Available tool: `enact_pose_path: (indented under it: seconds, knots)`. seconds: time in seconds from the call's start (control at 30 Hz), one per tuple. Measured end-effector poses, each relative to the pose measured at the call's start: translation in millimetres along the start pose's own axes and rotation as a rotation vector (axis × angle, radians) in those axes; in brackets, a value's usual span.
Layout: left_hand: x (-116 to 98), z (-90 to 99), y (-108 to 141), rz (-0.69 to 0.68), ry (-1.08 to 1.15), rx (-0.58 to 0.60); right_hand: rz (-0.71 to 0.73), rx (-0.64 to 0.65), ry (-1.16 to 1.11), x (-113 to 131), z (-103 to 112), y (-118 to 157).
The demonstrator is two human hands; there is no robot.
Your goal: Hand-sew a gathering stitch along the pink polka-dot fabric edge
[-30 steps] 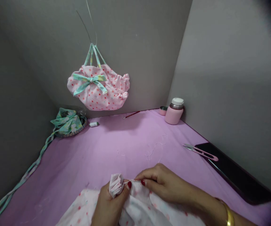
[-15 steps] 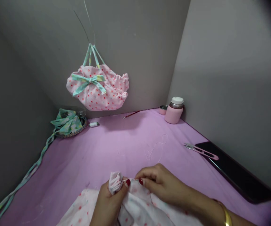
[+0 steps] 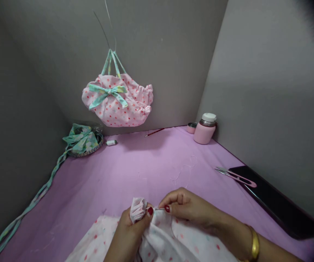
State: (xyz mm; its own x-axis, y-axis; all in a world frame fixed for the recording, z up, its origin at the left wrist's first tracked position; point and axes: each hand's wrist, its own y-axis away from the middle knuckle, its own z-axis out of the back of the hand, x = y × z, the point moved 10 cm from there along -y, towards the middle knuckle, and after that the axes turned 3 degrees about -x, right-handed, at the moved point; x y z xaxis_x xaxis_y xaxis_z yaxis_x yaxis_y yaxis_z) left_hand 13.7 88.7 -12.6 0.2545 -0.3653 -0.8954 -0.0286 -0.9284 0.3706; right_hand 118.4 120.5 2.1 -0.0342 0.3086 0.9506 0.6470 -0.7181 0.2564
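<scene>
White cloth with red and pink dots (image 3: 162, 233) spreads below both hands. My left hand (image 3: 132, 225) is closed on its upper edge, thumb on top. A tightly gathered bunch of the cloth (image 3: 138, 210) stands up between its thumb and fingers. Just to the right, my right hand (image 3: 183, 205) pinches a thin sewing needle (image 3: 160, 209) at the same edge, its tip toward the left thumb. The fingertips of the right hand are partly hidden. Loose pale thread (image 3: 183, 167) lies on the table beyond the right hand.
A pink dotted cloth piece with a green bow (image 3: 118, 105) hangs ahead. Left are a basket (image 3: 91, 152) of green fabric and a thread spool (image 3: 111, 142). A red pencil (image 3: 154, 132), pink jar (image 3: 204, 131), and thread snips (image 3: 239, 177) on a black slab (image 3: 277, 203) lie beyond.
The whole view has shifted slightly, so the background sits further right. Both hands keep their grip at the cloth edge, and a little more of the needle shows between them.
</scene>
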Motion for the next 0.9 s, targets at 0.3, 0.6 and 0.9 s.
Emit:
enact_pose_path:
  seconds: [0.3,0.6,0.9]
  knots:
    - [-3.0,-5.7,1.4,0.013,-0.054,0.041,0.010,0.044,-0.023,0.1,-3.1,-0.6]
    - [-9.1,0.3,3.2,-0.028,-0.067,-0.045,-0.015,-0.032,-0.010,4.2,3.2,-0.4]
    - [-11.6,8.0,4.8,-0.081,-0.149,-0.118,0.015,-0.061,0.031,8.1,4.5,1.4]
